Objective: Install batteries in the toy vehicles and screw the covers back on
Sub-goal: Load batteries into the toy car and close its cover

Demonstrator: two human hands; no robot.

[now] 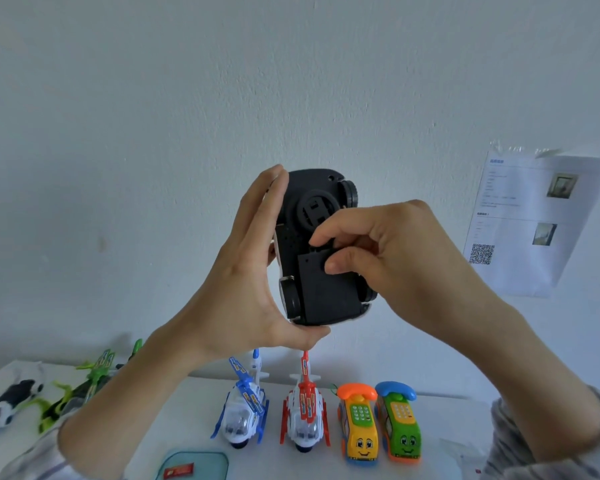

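The step in hand seems to be the closing of the battery compartment on the toy car [317, 247], which is held up in the air in front of the wall, well above the surface [184, 410] where the other toys stand. The car is turned with its black underside to the camera, nose up; it shows a round part near the top, black wheels at the corners and a white body edge along the left. The left hand [253, 271] carries it: the straight fingers lie along the left side and the thumb supports the lower end. The right hand [371, 247] comes from the right with curled fingers [326, 233], and the tips press on the upper edge of the cover [326, 289], a flat black rectangle on the lower half. I cannot tell if the cover is fully seated, or if the batteries are inside. The next move probably needs the cover pushed flush, then a screw and a screwdriver; neither is visible here.
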